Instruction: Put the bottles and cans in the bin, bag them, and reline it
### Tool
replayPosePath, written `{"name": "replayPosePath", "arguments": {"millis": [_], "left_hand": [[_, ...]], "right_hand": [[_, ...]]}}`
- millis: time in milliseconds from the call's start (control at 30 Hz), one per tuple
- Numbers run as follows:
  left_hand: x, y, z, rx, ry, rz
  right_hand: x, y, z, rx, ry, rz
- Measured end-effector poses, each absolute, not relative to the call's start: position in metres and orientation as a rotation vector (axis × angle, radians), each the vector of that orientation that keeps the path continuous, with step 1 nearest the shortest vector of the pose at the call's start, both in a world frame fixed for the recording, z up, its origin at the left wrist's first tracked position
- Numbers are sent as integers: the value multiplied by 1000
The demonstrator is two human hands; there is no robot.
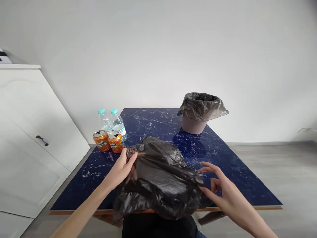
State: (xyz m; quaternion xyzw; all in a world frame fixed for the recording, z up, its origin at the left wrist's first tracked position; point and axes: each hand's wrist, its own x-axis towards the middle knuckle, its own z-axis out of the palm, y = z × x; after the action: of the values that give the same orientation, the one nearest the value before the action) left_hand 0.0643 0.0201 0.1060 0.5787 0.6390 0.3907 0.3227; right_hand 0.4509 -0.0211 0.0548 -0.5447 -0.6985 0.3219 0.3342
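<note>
A thin black plastic garbage bag is spread over the near edge of the table, partly hanging down in front. My left hand pinches its upper left part between thumb and fingers. At the bag's right side, my right hand has its thumb and fingers apart, with the thumb tip at or very near the plastic. Left of the bag stand two orange soda cans with opened tops. Behind them are two clear bottles with turquoise caps.
A small bin lined with a black bag stands at the table's back right. The dark blue marble-patterned table meets a pale wall. On the left is a white cabinet with a dark handle.
</note>
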Motion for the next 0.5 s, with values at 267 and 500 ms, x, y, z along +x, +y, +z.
{"name": "replayPosePath", "arguments": {"millis": [267, 500], "left_hand": [[40, 16, 106, 2190, 1980, 751], [88, 16, 96, 2774, 1402, 302]], "right_hand": [[416, -43, 87, -1296, -1963, 377], [369, -34, 59, -1322, -2471, 366]]}}
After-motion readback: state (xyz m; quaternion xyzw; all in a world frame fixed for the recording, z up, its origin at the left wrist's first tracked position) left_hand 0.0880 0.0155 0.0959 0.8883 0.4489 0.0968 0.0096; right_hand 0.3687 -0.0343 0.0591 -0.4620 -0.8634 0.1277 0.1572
